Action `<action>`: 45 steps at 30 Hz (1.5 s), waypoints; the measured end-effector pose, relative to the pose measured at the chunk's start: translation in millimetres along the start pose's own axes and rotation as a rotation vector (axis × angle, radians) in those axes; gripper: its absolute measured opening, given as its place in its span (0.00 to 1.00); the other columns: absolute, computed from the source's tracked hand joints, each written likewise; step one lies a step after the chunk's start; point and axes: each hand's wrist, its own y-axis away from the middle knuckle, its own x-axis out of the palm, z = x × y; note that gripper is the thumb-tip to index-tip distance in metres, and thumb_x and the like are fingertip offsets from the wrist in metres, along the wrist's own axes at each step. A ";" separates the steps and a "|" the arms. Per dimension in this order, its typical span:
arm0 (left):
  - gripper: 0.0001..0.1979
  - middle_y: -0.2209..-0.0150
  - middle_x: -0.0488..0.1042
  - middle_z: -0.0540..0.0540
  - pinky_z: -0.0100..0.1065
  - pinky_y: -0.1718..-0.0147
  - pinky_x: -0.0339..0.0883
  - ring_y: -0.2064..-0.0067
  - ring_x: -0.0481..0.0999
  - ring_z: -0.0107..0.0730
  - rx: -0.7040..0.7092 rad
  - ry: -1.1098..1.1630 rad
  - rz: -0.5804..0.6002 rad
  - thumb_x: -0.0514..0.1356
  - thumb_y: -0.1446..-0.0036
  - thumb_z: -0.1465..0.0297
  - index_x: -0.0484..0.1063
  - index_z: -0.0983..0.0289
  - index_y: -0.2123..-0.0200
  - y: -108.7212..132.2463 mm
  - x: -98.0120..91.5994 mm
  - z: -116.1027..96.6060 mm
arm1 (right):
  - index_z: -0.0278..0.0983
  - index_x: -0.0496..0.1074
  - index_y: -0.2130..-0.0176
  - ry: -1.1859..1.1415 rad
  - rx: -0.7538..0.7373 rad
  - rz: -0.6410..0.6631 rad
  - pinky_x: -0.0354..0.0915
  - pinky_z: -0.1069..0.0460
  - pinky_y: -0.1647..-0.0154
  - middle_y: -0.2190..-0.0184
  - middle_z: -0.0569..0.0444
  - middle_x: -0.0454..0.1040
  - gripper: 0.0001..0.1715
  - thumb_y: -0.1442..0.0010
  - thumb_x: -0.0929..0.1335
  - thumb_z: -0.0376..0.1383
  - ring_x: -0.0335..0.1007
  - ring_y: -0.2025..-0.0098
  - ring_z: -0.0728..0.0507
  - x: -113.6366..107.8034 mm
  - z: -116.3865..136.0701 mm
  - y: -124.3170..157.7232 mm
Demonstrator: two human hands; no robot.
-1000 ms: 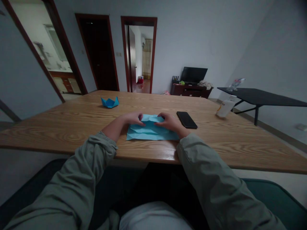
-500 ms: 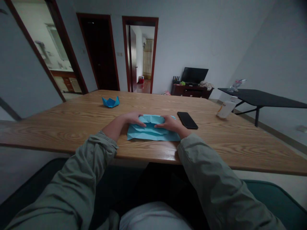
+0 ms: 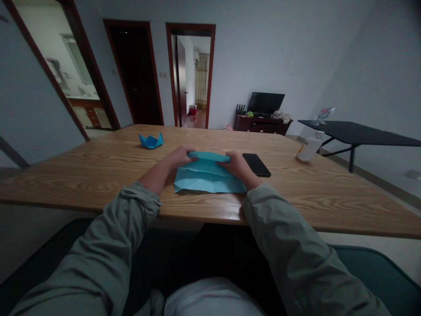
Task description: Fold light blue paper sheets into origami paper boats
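A creased sheet of light blue paper (image 3: pixel 210 182) lies on the wooden table in front of me. Its far edge is raised and bent over between my two hands. My left hand (image 3: pixel 180 158) pinches the far left part of that edge, fingers closed on it. At the far right part, my right hand (image 3: pixel 237 166) grips the same edge between thumb and fingers. The near part of the paper rests on the tabletop, with fold lines running across it. Some fingertips are hidden behind the paper.
A folded blue paper boat (image 3: pixel 151 141) stands at the back left of the wooden table (image 3: pixel 105 175). A black phone (image 3: pixel 257 164) lies just right of my right hand. Farther right stands a whitish bottle (image 3: pixel 308 148). Beyond is a black table (image 3: pixel 358 131).
Both hands have moved slightly away from me and closed on the paper's far edge. That edge has been lifted and bent over; before, my thumbs lay on the sheet.
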 end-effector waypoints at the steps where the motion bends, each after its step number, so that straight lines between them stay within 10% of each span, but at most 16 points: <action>1: 0.16 0.66 0.77 0.53 0.33 0.63 0.66 0.63 0.74 0.35 0.019 -0.023 -0.057 0.60 0.47 0.59 0.78 0.65 0.63 0.1 0.7 -0.5 | 0.37 0.70 0.70 0.017 -0.006 -0.023 0.57 0.53 0.67 0.70 0.52 0.73 0.16 0.45 0.72 0.47 0.65 0.67 0.45 -1.4 0.8 0.2; 12: 0.08 0.72 0.68 0.50 0.32 0.69 0.57 0.70 0.65 0.31 -0.080 -0.157 -0.378 0.60 0.47 0.64 0.67 0.62 0.68 6.5 -7.3 -17.3 | 0.38 0.68 0.70 -0.043 -0.085 -0.147 0.53 0.53 0.67 0.69 0.53 0.71 0.07 0.44 0.69 0.37 0.62 0.67 0.46 -0.8 -3.3 -2.4; 19: 0.12 0.77 0.63 0.49 0.33 0.70 0.53 0.73 0.61 0.30 -0.080 -0.181 -0.340 0.61 0.49 0.65 0.60 0.61 0.77 5.7 -8.5 -16.8 | 0.38 0.65 0.74 0.026 -0.009 -0.219 0.52 0.52 0.67 0.71 0.53 0.68 0.06 0.48 0.66 0.30 0.60 0.68 0.45 -4.8 -2.7 -2.7; 26: 0.06 0.68 0.71 0.55 0.35 0.62 0.62 0.63 0.70 0.37 -0.009 -0.201 -0.488 0.55 0.53 0.78 0.61 0.61 0.75 4.5 -10.2 -15.0 | 0.38 0.64 0.73 0.054 0.015 -0.322 0.52 0.51 0.67 0.70 0.50 0.66 0.09 0.54 0.63 0.24 0.61 0.65 0.42 -7.5 0.4 -0.9; 32: 0.10 0.50 0.75 0.59 0.37 0.51 0.63 0.48 0.72 0.42 -0.001 -0.113 -0.389 0.58 0.51 0.74 0.57 0.60 0.75 5.3 -9.3 -15.6 | 0.37 0.68 0.63 -0.067 0.075 -0.413 0.59 0.49 0.61 0.63 0.47 0.71 0.12 0.50 0.64 0.28 0.65 0.62 0.41 -6.2 -0.4 -2.4; 39: 0.21 0.76 0.63 0.50 0.32 0.69 0.57 0.70 0.65 0.32 -0.119 -0.071 -0.479 0.53 0.39 0.51 0.55 0.60 0.75 5.1 -8.4 -12.6 | 0.34 0.73 0.57 -0.235 0.230 -0.332 0.64 0.49 0.61 0.63 0.43 0.78 0.19 0.40 0.65 0.45 0.73 0.62 0.38 -4.0 -1.7 -4.7; 45: 0.22 0.77 0.57 0.47 0.31 0.72 0.54 0.72 0.59 0.28 -0.162 0.158 -0.697 0.55 0.40 0.51 0.55 0.61 0.75 2.4 -16.8 -8.8 | 0.31 0.77 0.60 -0.390 0.305 -0.400 0.66 0.48 0.60 0.63 0.40 0.80 0.23 0.42 0.66 0.47 0.75 0.62 0.37 -3.8 -7.1 -7.8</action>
